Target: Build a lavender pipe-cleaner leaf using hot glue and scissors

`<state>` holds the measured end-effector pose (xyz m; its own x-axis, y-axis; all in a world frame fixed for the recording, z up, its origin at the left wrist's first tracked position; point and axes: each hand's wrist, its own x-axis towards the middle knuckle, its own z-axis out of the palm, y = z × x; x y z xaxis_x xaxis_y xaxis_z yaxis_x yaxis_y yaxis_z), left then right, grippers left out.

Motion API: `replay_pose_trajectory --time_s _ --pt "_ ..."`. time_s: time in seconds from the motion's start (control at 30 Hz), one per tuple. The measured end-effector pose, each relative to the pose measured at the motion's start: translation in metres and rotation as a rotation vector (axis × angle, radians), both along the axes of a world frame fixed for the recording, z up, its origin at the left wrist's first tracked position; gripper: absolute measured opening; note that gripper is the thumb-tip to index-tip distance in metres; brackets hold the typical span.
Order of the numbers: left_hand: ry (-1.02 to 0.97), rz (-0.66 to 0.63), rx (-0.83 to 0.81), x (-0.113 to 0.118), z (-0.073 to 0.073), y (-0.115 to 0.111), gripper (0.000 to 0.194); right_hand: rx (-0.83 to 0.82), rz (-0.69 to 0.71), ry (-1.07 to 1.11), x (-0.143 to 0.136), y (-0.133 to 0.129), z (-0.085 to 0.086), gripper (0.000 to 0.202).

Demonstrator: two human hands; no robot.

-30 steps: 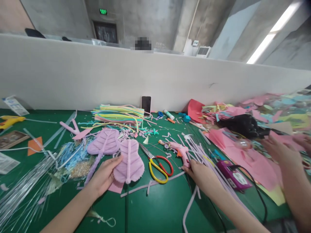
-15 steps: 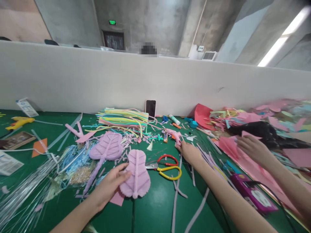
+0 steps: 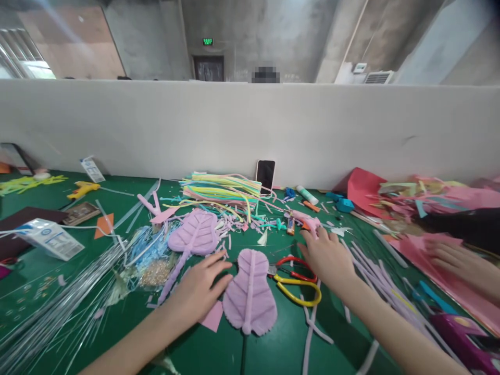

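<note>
A purple leaf shape made of pipe cleaners (image 3: 250, 291) lies flat on the green table. My left hand (image 3: 199, 284) is open beside its left edge, thumb and fingers apart; whether the thumb touches the edge I cannot tell. A second purple leaf with a twisted stem (image 3: 194, 233) lies just beyond that hand. On the right, my right hand (image 3: 328, 255) is open, fingers spread at the handle of a pink glue gun (image 3: 307, 219). Scissors with red and yellow handles (image 3: 299, 284) lie between the first leaf and my right hand.
Pipe cleaners (image 3: 219, 192) are piled before a phone (image 3: 265, 176) leaning on the white partition (image 3: 195, 125). Silver strands (image 3: 78, 297) spread at left. Another person's hand (image 3: 464, 260) rests on pink paper (image 3: 414, 250) at right, near a purple device (image 3: 464, 338).
My left hand has let go of the purple leaf, now on the table. My right hand has loosened from the glue gun and spread its fingers. The view has swung left.
</note>
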<state>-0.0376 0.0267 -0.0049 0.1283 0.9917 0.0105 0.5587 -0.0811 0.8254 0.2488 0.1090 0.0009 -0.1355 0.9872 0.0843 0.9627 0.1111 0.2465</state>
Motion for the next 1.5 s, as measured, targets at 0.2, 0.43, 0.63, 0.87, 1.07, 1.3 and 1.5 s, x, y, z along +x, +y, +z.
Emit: replay_pose_trajectory --time_s 0.2,0.43,0.63,0.87,1.07,1.3,1.5 --pt "0.062 -0.004 0.273 -0.015 0.021 0.048 0.020 -0.097 -0.014 0.025 0.024 0.023 -0.019 0.031" --pt "0.647 -0.109 0.490 -0.004 0.034 0.184 0.060 -0.160 -0.150 0.005 0.017 0.020 -0.004 0.033" --pt "0.733 -0.051 0.502 0.017 0.038 0.273 0.073 -0.119 -0.098 0.015 -0.010 0.032 0.036 0.029" --pt "0.843 -0.061 0.455 0.002 -0.028 0.231 0.066 -0.085 0.059 0.108 -0.059 0.106 0.065 0.027" --pt "0.883 -0.027 0.506 0.003 -0.041 0.218 0.072 -0.045 0.267 0.212 -0.125 0.205 0.057 0.036" --pt "0.873 0.048 0.582 0.007 -0.052 0.224 0.070 -0.033 0.362 0.234 -0.178 0.256 0.030 0.036" --pt "0.851 0.071 0.612 0.007 -0.059 0.221 0.071 -0.142 0.343 0.192 -0.198 0.272 0.019 0.036"
